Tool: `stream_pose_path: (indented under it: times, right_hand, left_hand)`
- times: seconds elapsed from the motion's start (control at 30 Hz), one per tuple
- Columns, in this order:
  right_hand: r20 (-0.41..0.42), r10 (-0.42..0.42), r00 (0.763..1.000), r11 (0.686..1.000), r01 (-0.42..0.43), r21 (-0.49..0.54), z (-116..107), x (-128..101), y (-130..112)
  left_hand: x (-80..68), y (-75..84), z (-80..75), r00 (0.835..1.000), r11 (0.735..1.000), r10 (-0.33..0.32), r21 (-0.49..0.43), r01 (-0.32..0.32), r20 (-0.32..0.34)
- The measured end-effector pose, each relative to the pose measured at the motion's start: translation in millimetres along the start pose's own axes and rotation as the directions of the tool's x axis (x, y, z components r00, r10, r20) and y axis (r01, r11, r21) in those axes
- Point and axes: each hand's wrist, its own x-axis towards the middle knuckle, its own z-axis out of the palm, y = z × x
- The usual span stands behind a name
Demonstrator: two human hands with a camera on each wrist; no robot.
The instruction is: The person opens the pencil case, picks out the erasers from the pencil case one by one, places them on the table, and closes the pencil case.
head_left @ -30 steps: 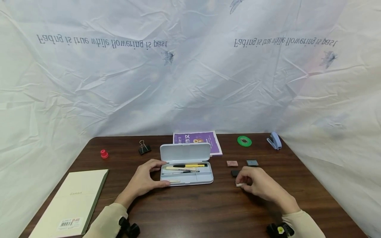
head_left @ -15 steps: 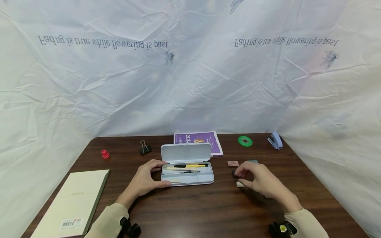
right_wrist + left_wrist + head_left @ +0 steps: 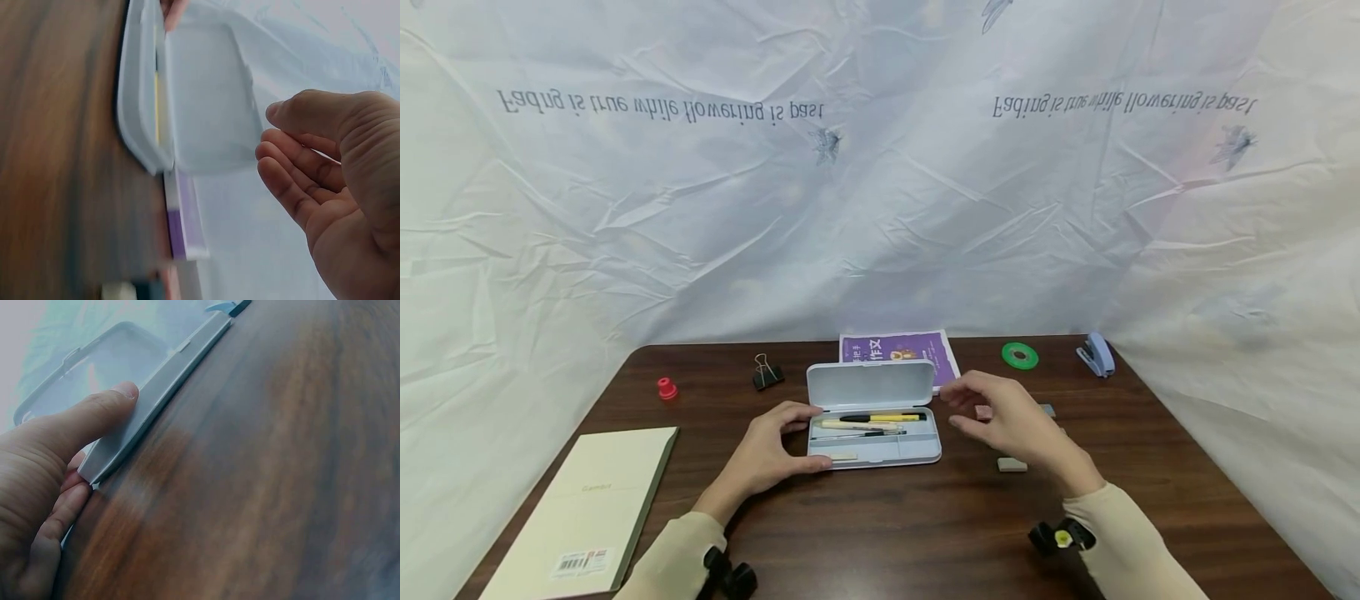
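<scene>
Dark wooden table point(image 3: 925, 533) carries an open pencil case point(image 3: 872, 425), gripped at its end by the left hand point(image 3: 767, 454). Right hand point(image 3: 1007, 421), empty and loosely spread, nears the lid; closing it seemingly needs a gentle push.

Between the two hands' fingers lies a pale grey-blue pencil case point(image 3: 872, 417) holding a yellow-and-black pen point(image 3: 880, 417). The worktop point(image 3: 887, 525) is dark brown woodgrain. Beyond the fingers: a purple booklet point(image 3: 898, 348), green tape roll point(image 3: 1019, 356), red cap point(image 3: 666, 388).
</scene>
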Motion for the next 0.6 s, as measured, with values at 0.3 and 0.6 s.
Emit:
stream_pose_path:
  times: [0.3,0.6]
  right_hand:
    - [0.081,-0.109,0.991,0.994,0.106,0.041,27,38,-22]
    - [0.183,-0.187,0.965,0.978,0.166,0.125,63,64,-36]
  left_hand:
    - [0.2,-0.8,0.7,1.000,1.000,0.001,0.000,-0.001,-0.006]
    - [0.0,-0.4,-0.9,1.000,1.000,-0.002,-0.021,0.002,-0.004]
